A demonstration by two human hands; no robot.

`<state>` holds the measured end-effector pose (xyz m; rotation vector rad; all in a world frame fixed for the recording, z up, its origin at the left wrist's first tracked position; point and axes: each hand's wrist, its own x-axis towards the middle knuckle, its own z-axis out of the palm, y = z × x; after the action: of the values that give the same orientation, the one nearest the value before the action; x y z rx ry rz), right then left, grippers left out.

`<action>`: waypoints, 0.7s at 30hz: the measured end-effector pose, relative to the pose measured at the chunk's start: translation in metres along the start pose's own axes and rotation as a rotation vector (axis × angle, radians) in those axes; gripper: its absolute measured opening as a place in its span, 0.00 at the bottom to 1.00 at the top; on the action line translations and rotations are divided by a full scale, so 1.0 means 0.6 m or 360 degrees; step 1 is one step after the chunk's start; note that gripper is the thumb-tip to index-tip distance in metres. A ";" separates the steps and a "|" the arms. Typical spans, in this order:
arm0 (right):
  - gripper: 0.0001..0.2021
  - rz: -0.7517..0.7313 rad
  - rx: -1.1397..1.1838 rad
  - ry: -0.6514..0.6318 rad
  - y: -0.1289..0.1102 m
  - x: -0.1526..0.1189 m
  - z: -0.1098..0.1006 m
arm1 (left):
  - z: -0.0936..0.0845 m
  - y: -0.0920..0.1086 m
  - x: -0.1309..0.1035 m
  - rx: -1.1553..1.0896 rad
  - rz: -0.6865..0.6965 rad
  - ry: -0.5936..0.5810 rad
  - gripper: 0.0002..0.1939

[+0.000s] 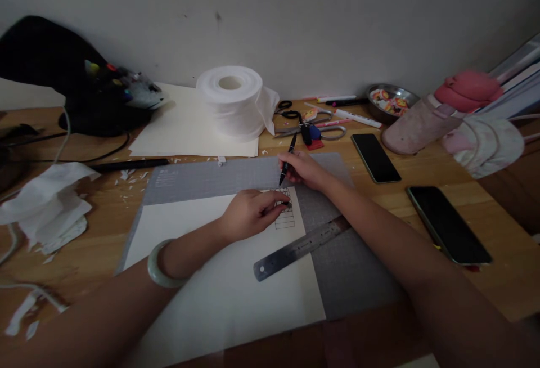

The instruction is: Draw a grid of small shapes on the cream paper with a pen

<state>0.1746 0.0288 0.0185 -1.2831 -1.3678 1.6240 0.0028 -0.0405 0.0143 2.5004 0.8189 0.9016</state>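
Note:
A black pen [287, 160] is in my right hand [301, 168], its tip pointing down just above the top of a small ink drawing [285, 223]. The drawing, of boxes and lines, lies near the upper right corner of a large white sheet [219, 289]. My left hand [253, 210] rests on the sheet with thumb and forefinger pinched on a small dark object at the drawing, perhaps a pen cap. A metal ruler [291, 252] lies slantwise across the sheet's right edge and the grey mat [346, 272].
Behind the mat stands a white tissue roll [230, 103] on paper sheets [169, 126]. Scissors [333, 133], pens and a steel bowl [392, 103] lie farther right. Two phones [375, 157] and a pink bottle [422, 120] are at the right, crumpled tissue [54, 199] at the left.

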 end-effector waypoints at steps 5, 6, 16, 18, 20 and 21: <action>0.15 0.0014 -0.0002 0.0002 -0.001 -0.002 0.001 | 0.001 0.000 0.000 0.0023 0.0062 0.0017 0.12; 0.15 0.0018 0.0000 0.0002 -0.002 -0.002 0.001 | 0.001 0.000 0.000 0.0032 0.0084 0.0024 0.12; 0.16 0.0023 0.0017 -0.0001 0.000 0.001 0.001 | 0.005 -0.003 0.000 0.0092 0.0129 0.0021 0.13; 0.16 0.0014 0.0033 0.0000 0.001 0.001 0.001 | 0.004 -0.003 0.000 0.0093 0.0136 0.0022 0.13; 0.16 0.0009 0.0041 0.0002 0.002 0.001 0.001 | 0.004 -0.003 0.000 0.0091 0.0141 0.0011 0.13; 0.16 0.0012 0.0043 0.0003 0.001 0.001 0.001 | 0.003 -0.003 0.000 0.0089 0.0142 0.0007 0.13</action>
<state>0.1742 0.0291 0.0174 -1.2755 -1.3367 1.6406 0.0034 -0.0393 0.0120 2.6025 0.7493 0.9255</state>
